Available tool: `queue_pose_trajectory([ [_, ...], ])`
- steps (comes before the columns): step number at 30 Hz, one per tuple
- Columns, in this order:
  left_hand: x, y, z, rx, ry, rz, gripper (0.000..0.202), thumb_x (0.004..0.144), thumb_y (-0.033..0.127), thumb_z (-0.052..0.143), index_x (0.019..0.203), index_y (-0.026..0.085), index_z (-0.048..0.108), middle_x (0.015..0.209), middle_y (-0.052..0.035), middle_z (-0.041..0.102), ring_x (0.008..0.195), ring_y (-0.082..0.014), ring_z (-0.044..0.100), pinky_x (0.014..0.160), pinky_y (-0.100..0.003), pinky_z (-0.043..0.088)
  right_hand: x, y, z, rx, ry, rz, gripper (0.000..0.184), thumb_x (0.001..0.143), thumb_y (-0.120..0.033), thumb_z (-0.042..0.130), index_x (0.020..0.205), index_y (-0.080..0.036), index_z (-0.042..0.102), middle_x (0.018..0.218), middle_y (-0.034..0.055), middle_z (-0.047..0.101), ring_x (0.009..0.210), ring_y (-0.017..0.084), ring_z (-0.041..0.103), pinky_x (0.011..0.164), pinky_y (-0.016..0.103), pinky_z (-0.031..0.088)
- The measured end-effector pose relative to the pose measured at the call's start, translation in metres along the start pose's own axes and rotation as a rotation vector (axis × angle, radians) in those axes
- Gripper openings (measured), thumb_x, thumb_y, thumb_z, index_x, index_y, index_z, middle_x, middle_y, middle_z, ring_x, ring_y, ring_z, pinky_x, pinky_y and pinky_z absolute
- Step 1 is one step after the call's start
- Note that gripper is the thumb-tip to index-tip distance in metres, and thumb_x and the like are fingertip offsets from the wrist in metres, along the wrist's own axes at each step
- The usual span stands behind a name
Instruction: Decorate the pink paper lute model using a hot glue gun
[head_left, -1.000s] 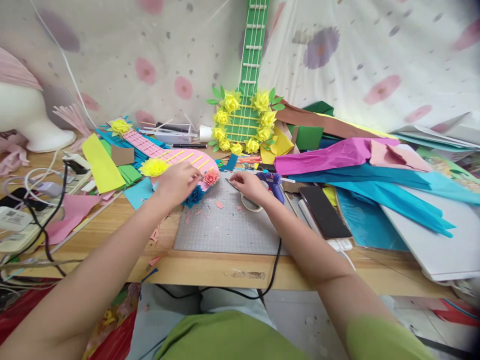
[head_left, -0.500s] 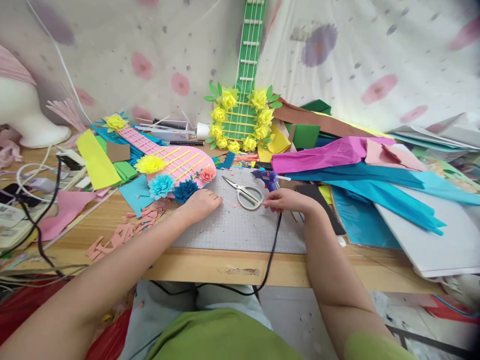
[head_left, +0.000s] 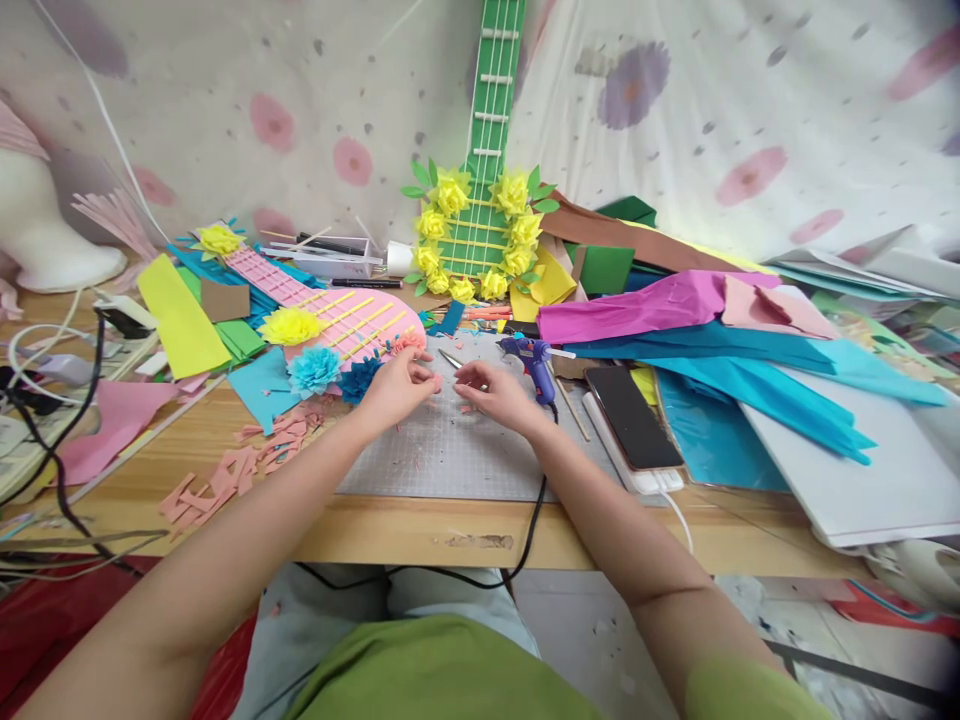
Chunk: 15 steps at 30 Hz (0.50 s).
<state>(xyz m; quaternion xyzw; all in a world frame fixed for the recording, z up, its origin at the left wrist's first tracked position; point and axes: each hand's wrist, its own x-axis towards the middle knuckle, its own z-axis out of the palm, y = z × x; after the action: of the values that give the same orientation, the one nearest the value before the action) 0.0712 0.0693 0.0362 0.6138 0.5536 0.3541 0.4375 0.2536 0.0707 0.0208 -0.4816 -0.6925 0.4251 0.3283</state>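
Note:
My left hand (head_left: 396, 388) hovers over the grey cutting mat (head_left: 450, 460) with thumb and fingers pinched on a small pink paper piece (head_left: 436, 382). My right hand (head_left: 496, 395) is just to its right, fingers curled in a pinch, fingertips almost meeting the left ones; what it holds is too small to make out. The scissors (head_left: 450, 358) lie behind the hands, mostly hidden by the right one. Just beyond my left hand lies a pink paper guitar (head_left: 337, 315) with a yellow flower (head_left: 289, 325), a light blue flower (head_left: 313, 368), a dark blue flower (head_left: 360, 378) and a salmon flower (head_left: 409, 343).
A blue glue gun (head_left: 534, 360) stands right of my right hand, its black cord running off the table edge. A phone (head_left: 630, 415) lies further right beside piled coloured paper (head_left: 675, 310). A green paper guitar (head_left: 480, 230) leans on the wall. Pink scraps (head_left: 225, 470) and cables lie left.
My left hand rose off the mat and my right hand moved left from the scissors' handles; the two now meet at the fingertips, covering most of the scissors.

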Motion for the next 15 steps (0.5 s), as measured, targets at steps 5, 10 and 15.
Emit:
queue_pose_trajectory([
  [5, 0.001, 0.005, -0.005, -0.124, -0.066, -0.090, 0.039, 0.066, 0.015, 0.063, 0.101, 0.017, 0.046, 0.063, 0.0022, 0.066, 0.069, -0.0176, 0.067, 0.066, -0.033, 0.056, 0.016, 0.000, 0.018, 0.252, -0.032, 0.037, 0.031, 0.072, -0.038, 0.064, 0.095, -0.021, 0.055, 0.074, -0.0010, 0.061, 0.065, 0.011, 0.059, 0.051, 0.022, 0.047],
  [10, -0.001, 0.015, -0.015, -0.076, -0.039, -0.117, 0.041, 0.066, 0.012, 0.062, 0.105, 0.015, 0.048, 0.061, 0.0027, 0.066, 0.069, -0.0167, 0.067, 0.064, -0.030, 0.054, 0.029, -0.010, 0.021, 0.369, -0.032, 0.081, 0.022, 0.068, -0.024, 0.067, 0.085, -0.019, 0.053, 0.064, -0.0040, 0.060, 0.058, 0.009, 0.057, 0.055, 0.021, 0.047],
  [15, 0.001, 0.021, -0.030, -0.107, 0.022, -0.141, 0.043, 0.059, 0.020, 0.073, 0.096, 0.015, 0.053, 0.067, -0.0013, 0.069, 0.069, -0.0181, 0.067, 0.060, -0.029, 0.054, 0.033, -0.026, 0.025, 0.457, 0.008, 0.105, 0.023, 0.067, -0.022, 0.068, 0.081, -0.019, 0.051, 0.061, -0.0057, 0.060, 0.053, 0.007, 0.056, 0.053, 0.020, 0.046],
])
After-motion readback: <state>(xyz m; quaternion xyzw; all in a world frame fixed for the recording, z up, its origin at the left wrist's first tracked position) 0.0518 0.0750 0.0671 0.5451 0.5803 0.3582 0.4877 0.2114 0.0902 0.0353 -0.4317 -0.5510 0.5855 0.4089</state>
